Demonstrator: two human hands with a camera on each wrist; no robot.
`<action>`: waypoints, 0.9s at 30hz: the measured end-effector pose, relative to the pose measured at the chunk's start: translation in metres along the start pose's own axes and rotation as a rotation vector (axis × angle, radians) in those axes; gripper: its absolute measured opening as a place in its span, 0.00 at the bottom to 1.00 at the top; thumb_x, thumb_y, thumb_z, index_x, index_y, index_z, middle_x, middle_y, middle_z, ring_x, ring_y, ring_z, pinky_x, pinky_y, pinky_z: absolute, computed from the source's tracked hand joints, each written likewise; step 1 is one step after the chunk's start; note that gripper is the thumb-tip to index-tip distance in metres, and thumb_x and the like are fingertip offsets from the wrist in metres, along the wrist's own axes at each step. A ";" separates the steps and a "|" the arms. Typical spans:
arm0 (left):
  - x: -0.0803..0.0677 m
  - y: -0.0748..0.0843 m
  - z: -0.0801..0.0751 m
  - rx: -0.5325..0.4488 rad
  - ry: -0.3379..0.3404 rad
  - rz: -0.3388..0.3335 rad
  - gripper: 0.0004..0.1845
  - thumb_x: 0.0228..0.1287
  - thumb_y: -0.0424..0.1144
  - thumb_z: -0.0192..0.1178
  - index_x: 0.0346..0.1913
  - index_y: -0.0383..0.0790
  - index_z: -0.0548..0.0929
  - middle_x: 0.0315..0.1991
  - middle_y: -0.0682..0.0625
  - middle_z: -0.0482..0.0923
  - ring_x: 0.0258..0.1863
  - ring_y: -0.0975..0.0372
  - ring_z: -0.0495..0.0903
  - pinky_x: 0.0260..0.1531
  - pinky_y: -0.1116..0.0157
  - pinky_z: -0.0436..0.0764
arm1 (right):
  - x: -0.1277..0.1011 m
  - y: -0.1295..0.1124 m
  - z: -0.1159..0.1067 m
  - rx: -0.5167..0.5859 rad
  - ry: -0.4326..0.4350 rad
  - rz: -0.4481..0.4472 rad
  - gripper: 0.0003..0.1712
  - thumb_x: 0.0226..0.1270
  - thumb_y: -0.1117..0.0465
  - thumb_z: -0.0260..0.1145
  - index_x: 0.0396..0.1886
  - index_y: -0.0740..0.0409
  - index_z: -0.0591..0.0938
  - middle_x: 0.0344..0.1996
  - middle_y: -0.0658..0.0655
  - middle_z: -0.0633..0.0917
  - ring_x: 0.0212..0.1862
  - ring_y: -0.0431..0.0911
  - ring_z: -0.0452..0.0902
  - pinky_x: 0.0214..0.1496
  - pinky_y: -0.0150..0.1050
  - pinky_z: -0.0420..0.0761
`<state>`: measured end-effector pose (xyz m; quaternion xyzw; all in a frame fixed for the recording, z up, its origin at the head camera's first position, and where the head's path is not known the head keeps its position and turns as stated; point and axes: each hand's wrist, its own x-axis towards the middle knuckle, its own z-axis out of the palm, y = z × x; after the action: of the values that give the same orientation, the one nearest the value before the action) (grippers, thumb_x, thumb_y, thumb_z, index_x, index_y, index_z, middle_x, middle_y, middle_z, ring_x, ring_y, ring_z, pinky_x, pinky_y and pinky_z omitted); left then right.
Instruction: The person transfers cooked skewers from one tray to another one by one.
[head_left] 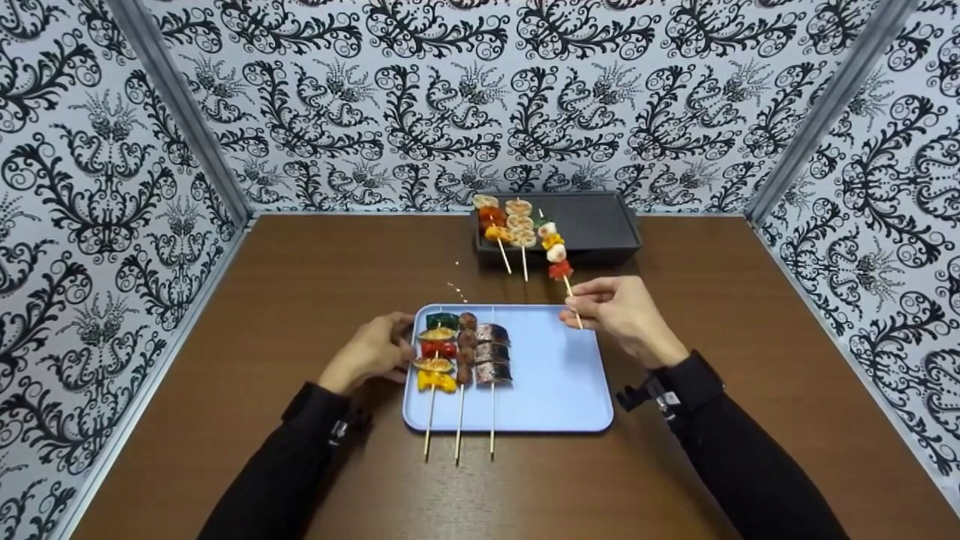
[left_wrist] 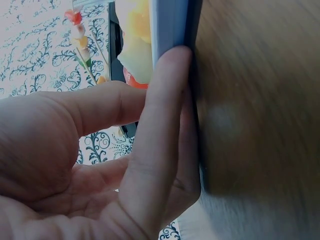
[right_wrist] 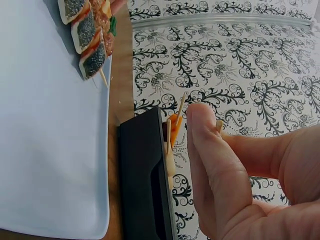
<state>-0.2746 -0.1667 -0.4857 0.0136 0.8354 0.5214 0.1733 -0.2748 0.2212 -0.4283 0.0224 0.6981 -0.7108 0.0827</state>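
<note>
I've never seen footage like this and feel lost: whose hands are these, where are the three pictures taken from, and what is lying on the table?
A person works bare-handed, wearing one camera on the head and one on each wrist. The head view shows a brown wooden table, a light blue rectangular tray bearing three food skewers, and a black grill pan with more. The left hand touches the tray's edge. The right hand pinches a skewer of red, white and yellow pieces.

Staged test booth, not a real kitchen: patterned wallpaper panels point(head_left: 450, 97) in metal frames point(head_left: 180, 112) enclosing a brown table point(head_left: 300, 285); toy skewers point(head_left: 461, 352) on trays.
</note>
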 end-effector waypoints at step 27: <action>-0.002 0.000 0.000 -0.022 -0.013 0.005 0.39 0.62 0.19 0.61 0.77 0.37 0.67 0.40 0.37 0.81 0.33 0.49 0.86 0.31 0.54 0.93 | -0.039 0.020 -0.004 0.006 -0.020 0.095 0.23 0.66 0.73 0.74 0.58 0.77 0.80 0.46 0.72 0.87 0.41 0.54 0.90 0.51 0.48 0.91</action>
<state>-0.2724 -0.1673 -0.4853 0.0173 0.8285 0.5309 0.1773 -0.2339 0.2285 -0.4429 0.0487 0.6934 -0.7083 0.1231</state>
